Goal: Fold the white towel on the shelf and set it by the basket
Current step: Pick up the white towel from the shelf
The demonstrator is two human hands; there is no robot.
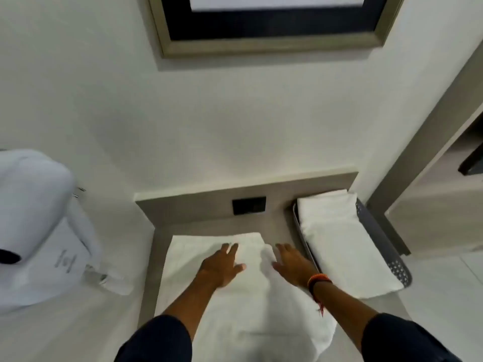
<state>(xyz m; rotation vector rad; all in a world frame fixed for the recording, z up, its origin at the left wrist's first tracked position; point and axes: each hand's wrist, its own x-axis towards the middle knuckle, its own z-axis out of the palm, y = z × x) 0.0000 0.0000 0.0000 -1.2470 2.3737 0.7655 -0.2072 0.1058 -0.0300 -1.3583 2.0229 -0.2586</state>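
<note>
A white towel (243, 304) lies spread on the grey shelf (206, 226), its near end hanging over the front edge. My left hand (222, 265) rests flat on the towel's far middle, fingers apart. To its right, my right hand (292, 265) presses palm down on the towel's right side, just left of the basket. The grey perforated basket (376, 231) stands at the shelf's right end and holds another folded white towel (342, 239). Neither hand grips any cloth.
A black socket plate (249, 205) sits in the shelf's back panel. A framed picture (271, 24) hangs on the wall above. White bedding with a pillow (34, 220) lies at the left. A grey cabinet (428, 173) stands at the right.
</note>
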